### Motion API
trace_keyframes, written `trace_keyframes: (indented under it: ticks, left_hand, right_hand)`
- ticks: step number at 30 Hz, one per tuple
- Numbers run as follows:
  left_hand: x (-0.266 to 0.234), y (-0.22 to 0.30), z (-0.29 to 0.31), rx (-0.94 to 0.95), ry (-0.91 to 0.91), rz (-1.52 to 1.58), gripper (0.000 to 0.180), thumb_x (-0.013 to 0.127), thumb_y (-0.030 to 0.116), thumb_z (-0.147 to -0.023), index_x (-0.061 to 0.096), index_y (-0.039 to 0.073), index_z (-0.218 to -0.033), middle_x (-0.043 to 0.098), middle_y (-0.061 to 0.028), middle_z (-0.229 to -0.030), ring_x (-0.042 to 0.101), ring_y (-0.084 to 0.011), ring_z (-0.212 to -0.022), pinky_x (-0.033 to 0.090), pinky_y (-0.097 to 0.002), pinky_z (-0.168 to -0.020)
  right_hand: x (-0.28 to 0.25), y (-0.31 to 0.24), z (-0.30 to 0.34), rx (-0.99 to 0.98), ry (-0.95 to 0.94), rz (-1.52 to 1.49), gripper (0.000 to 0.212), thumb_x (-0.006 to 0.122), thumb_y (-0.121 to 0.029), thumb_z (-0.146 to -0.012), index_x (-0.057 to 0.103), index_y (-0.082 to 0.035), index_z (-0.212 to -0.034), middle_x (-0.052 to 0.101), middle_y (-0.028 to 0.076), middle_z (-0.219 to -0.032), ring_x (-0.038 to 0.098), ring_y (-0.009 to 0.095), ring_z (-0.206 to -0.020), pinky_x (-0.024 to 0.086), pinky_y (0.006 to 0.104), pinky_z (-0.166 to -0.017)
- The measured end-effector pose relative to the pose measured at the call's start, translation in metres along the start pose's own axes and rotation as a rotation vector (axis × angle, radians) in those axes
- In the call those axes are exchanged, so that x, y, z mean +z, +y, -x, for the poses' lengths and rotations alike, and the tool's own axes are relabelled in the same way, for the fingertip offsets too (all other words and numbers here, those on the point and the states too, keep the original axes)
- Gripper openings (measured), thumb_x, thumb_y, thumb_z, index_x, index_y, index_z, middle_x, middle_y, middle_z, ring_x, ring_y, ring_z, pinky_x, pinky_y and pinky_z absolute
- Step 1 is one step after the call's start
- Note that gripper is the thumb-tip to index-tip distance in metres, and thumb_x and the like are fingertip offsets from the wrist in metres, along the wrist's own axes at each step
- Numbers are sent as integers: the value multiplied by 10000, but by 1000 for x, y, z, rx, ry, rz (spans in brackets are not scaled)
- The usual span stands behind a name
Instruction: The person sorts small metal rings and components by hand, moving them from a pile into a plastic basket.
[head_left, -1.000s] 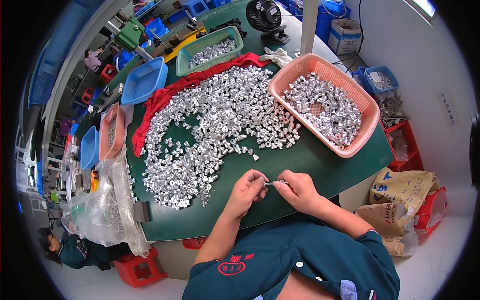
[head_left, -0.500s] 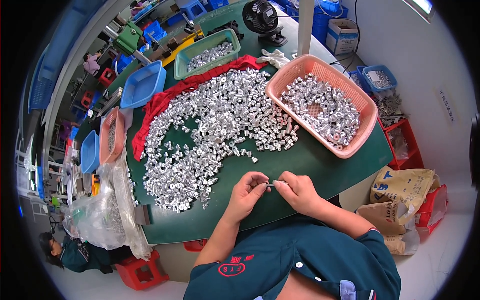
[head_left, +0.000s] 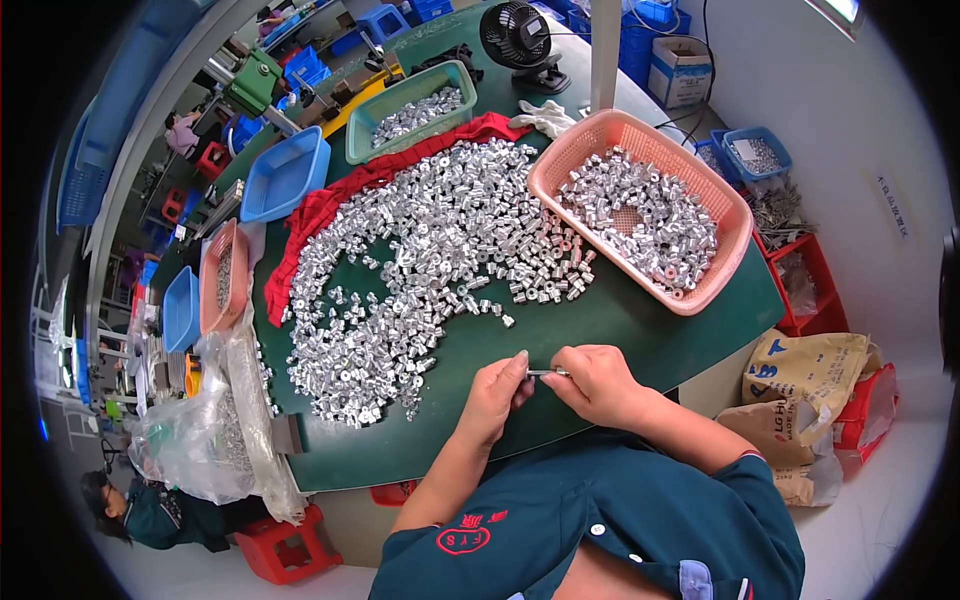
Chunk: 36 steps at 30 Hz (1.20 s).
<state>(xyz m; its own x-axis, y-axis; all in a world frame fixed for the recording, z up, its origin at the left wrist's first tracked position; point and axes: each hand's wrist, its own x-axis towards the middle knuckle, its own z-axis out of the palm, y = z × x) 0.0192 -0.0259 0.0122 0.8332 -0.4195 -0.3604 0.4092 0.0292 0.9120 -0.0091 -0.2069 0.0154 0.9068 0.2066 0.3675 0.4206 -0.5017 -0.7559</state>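
My right hand (head_left: 600, 384) is closed round a thin grey metal rod (head_left: 546, 373) that points left over the near edge of the table. At the rod's left end my left hand (head_left: 497, 392) is closed, thumb upward. Whatever its fingers pinch there is too small and covered to make out. Beyond both hands spreads a wide heap of small silvery metal cylinders (head_left: 410, 260), some showing a hole in the end. To the right of the heap a pink basket (head_left: 738, 255) holds more of these cylinders.
A red cloth (head_left: 285, 265) borders the heap. Behind it stand a green basket (head_left: 357, 135), a blue basket (head_left: 288, 175) and a black fan (head_left: 515, 35). A white glove (head_left: 545, 118) lies near a post. Plastic bags (head_left: 200, 430) cover the left edge; paper sacks (head_left: 800, 375) stand at right.
My left hand has turned so its thumb points up, and it has drawn slightly left. My right hand has curled tighter, and more of the rod shows between the hands.
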Motion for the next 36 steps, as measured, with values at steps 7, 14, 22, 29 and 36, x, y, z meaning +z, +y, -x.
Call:
trace_keyframes:
  ticks: [7, 14, 22, 29, 36]
  left_hand:
    - [-5, 8, -2, -239, -163, 229, 436, 458, 396, -968, 492, 88, -662, 435, 17, -568, 330, -44, -492, 230, -210, -444]
    - [-3, 1, -6, -180, -82, 90, 393, 464, 384, -969, 524, 71, -739, 468, 16, -636, 355, -46, -543, 250, -191, -486]
    - [1, 3, -4, 271, -179, -278, 170, 547, 180, -930, 543, 18, -981, 542, -36, -829, 516, -136, -726, 426, -260, -626]
    - [16, 3, -1, 549, -62, -611, 160, 578, 116, -876, 535, 9, -987, 549, -130, -846, 559, -302, -772, 463, -337, -673]
    - [-20, -1, -8, 19, 56, 237, 192, 447, 178, -906, 544, 17, -872, 569, -72, -734, 432, -79, -511, 300, -205, -455]
  right_hand:
    - [-4, 6, 0, -192, 50, 138, 187, 687, -125, -758, 525, -35, -779, 519, 94, -595, 529, 280, -531, 437, 375, -509]
    - [-1, 4, 2, -205, 80, 169, 190, 689, -126, -755, 523, -34, -765, 510, 88, -579, 534, 273, -530, 435, 372, -499]
    - [9, 7, 9, 38, 135, -27, 210, 595, -205, -881, 530, -44, -763, 530, 102, -572, 525, 255, -487, 428, 371, -470]
    - [2, 1, 11, 715, -158, -735, 338, 494, -290, -959, 510, -20, -757, 475, 19, -547, 437, 104, -478, 371, 290, -453]
    - [-9, 22, 16, 615, 165, -513, 281, 512, -221, -939, 526, -9, -755, 467, 23, -550, 414, 97, -494, 358, 284, -467]
